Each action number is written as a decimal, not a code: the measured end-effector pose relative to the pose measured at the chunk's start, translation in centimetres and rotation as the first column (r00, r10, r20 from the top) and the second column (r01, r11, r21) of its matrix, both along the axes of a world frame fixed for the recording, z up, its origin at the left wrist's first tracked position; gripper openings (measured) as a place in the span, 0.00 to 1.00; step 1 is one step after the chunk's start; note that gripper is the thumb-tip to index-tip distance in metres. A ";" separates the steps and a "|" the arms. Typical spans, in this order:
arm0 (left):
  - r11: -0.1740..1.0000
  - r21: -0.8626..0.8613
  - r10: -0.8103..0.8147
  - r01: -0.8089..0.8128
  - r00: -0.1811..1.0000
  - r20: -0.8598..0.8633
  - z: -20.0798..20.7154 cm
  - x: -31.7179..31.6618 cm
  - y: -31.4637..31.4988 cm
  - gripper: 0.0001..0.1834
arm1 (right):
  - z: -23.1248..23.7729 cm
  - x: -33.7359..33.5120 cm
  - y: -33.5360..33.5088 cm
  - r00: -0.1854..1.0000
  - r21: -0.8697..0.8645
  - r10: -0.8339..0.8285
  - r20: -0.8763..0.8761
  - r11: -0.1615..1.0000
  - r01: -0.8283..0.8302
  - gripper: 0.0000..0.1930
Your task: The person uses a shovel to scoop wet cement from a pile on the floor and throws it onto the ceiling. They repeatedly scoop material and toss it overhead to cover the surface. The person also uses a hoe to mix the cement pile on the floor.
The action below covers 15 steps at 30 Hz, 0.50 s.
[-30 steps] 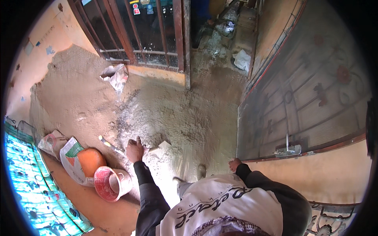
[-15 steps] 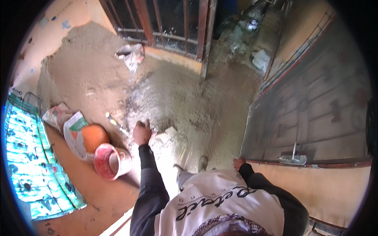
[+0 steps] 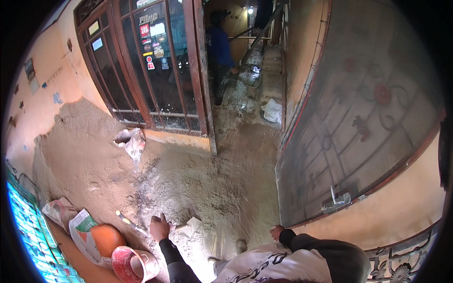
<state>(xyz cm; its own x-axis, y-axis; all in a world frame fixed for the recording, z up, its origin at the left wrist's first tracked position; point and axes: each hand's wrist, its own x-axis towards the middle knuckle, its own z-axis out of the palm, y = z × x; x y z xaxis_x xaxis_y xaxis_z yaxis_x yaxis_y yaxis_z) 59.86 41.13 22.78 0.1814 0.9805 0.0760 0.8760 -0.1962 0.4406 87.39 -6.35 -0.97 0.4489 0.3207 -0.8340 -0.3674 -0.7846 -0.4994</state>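
Nearest is a foot (image 3: 241, 246) of the bending person, on or beside the smooth wet mortar (image 3: 207, 184); if weight shifts, it may slip or press a mark. The right hand (image 3: 277, 231) is beside the foot of the wall under the meshed panel (image 3: 339, 141). I see nothing in it, but I cannot tell if its fingers are apart or together. If it gives no support, balance could be lost.

The left hand (image 3: 159, 228) is low over the mortar, at the handle end of a trowel (image 3: 193, 223), which lies to its right, close to the surface. The fingers look bent, but I cannot tell if they are clamped on the handle. A loose or wet hold may let the blade turn and dig in.

Just left of this hand is a slim tool with a yellow end (image 3: 125, 218); a sideways swing could knock it. The red bucket (image 3: 134, 265) is near the forearm, so an elbow might push it.

Farther, a float (image 3: 336, 203) rests at the panel's lower edge; a bump might drop it. In the passage, a co-worker (image 3: 219, 54) could leave footprints by stepping out here.
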 end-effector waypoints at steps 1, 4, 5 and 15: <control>1.000 0.008 -0.002 0.002 1.000 0.001 -0.1 0.1 0.1 0.23 | -0.2 0.1 -0.2 1.000 -0.020 0.020 0.021 1.000 -0.019 0.08; 1.000 0.019 -0.019 0.018 1.000 0.024 -0.8 1.3 -0.2 0.22 | -2.0 2.2 -2.9 0.953 0.108 -0.149 -0.263 0.977 0.182 0.09; 1.000 0.012 -0.019 0.019 0.999 0.029 -0.8 1.3 -0.2 0.22 | -2.3 2.3 -3.0 0.966 0.104 -0.122 -0.226 0.983 0.148 0.10; 1.000 0.023 0.000 0.000 1.000 0.017 -0.5 -0.1 -0.1 0.21 | 0.4 0.0 -0.5 0.996 -0.061 0.084 0.011 0.995 -0.084 0.14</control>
